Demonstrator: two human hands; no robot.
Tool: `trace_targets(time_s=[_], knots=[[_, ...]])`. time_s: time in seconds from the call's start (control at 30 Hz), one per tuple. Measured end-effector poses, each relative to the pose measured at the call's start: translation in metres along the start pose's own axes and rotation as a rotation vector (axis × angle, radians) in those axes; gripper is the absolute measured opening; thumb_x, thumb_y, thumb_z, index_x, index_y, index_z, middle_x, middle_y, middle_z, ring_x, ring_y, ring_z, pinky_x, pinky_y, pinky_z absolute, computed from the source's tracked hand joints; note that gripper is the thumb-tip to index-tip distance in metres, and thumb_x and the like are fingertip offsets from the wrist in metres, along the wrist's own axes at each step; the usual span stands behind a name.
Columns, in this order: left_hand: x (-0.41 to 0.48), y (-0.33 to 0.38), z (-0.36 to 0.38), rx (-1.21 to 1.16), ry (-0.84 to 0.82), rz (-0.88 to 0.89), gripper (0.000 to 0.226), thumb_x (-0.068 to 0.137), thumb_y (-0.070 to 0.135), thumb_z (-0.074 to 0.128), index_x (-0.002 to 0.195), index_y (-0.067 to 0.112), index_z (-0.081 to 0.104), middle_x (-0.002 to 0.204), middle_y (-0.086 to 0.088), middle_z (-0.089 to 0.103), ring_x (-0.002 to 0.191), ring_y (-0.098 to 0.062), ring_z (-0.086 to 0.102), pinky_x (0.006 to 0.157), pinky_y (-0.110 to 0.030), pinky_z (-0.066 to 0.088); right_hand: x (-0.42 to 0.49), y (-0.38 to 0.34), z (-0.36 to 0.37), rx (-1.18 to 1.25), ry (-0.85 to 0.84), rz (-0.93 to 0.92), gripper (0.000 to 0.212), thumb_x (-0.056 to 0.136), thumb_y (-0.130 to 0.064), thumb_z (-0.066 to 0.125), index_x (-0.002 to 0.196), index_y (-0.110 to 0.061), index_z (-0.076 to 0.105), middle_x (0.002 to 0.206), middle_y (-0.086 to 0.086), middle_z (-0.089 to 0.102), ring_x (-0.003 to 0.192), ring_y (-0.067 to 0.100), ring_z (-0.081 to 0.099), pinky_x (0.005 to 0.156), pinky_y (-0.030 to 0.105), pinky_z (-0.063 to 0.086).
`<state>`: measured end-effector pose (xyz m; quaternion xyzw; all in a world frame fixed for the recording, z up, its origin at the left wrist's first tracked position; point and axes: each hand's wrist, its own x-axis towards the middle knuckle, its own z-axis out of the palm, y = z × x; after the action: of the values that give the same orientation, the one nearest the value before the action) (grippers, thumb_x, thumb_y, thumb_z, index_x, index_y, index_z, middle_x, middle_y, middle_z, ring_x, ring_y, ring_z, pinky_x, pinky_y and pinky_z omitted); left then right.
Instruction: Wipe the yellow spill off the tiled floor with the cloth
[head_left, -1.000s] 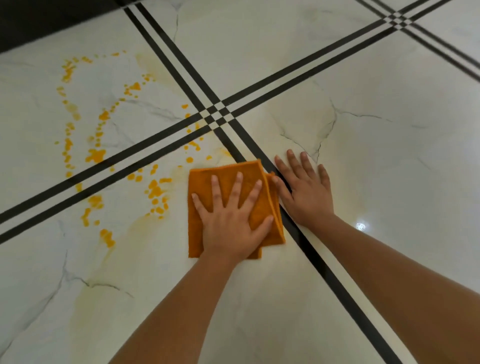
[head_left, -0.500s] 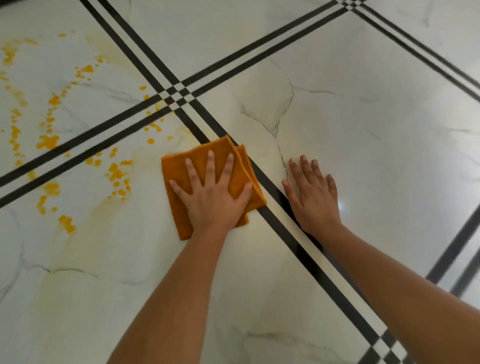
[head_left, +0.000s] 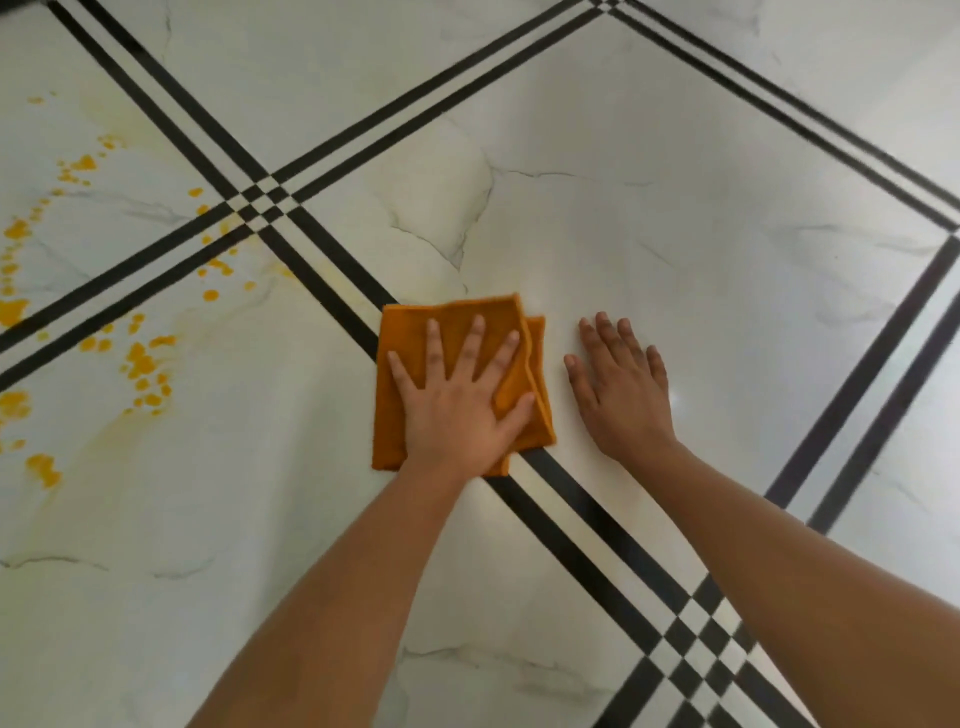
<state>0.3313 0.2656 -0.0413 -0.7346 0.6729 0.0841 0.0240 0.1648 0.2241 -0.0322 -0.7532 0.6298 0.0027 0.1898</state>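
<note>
Lying off toward nine o'clock from the hands, the yellow spill (head_left: 140, 358) trails roughly twelve-to-six; the left hand (head_left: 460, 410), nearer, presses the cloth (head_left: 462, 317) flat-fingered, the right hand (head_left: 621, 387) splayed empty on the floor (head_left: 675, 234). Since earlier, the cloth has slid away from the spill.

Nothing here can be read: no writing, label, brand, number or sign on the cloth (head_left: 457, 317), or anywhere on the floor (head_left: 675, 234) from upper left to lower right.
</note>
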Motion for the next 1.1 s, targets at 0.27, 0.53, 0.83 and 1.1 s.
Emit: trace_targets(time_s=[0.27,0.53,0.83,1.1], knots=[[0.003,0.005,0.002,0.034,-0.036,-0.081,0.077,0.077,0.078,0.004,0.141,0.043,-0.02,0.156,0.004,-0.014,0.141,-0.037,-0.015,0.106,-0.066,-0.006,0.002,0.005,-0.016,-0.044,-0.073,-0.128,0.057,0.099,-0.046,0.013,0.15,-0.025,0.003,0.159,-0.003,-0.002,0.145,0.016,-0.008,0.115,0.038,-0.006],[-0.017,-0.065,-0.007,-0.101,0.003,-0.334,0.078,0.075,0.081,0.004,0.143,0.045,-0.011,0.157,0.007,-0.01,0.142,-0.032,-0.014,0.107,-0.065,-0.006,0.002,-0.055,-0.02,-0.217,-0.207,-0.435,0.057,0.098,-0.049,0.011,0.15,-0.025,0.002,0.159,-0.003,-0.004,0.145,0.016,-0.009,0.115,0.039,-0.005],[-0.024,-0.142,-0.009,-0.037,-0.027,-0.24,0.075,0.072,0.079,-0.004,0.139,0.047,-0.019,0.156,0.007,-0.013,0.141,-0.032,-0.016,0.106,-0.065,-0.006,0.007,-0.134,-0.005,-0.244,-0.277,-0.475,0.059,0.097,-0.052,0.012,0.15,-0.027,0.002,0.159,-0.003,-0.004,0.145,0.016,-0.008,0.116,0.039,-0.003],[0.02,-0.205,-0.024,-0.074,-0.035,-0.247,0.075,0.078,0.078,0.003,0.143,0.044,-0.013,0.157,0.005,-0.013,0.14,-0.035,-0.018,0.105,-0.069,-0.004,0.043,-0.193,0.019,-0.208,-0.244,-0.37,0.058,0.098,-0.051,0.013,0.15,-0.028,0.002,0.159,-0.004,-0.002,0.145,0.014,-0.008,0.116,0.037,-0.002]])
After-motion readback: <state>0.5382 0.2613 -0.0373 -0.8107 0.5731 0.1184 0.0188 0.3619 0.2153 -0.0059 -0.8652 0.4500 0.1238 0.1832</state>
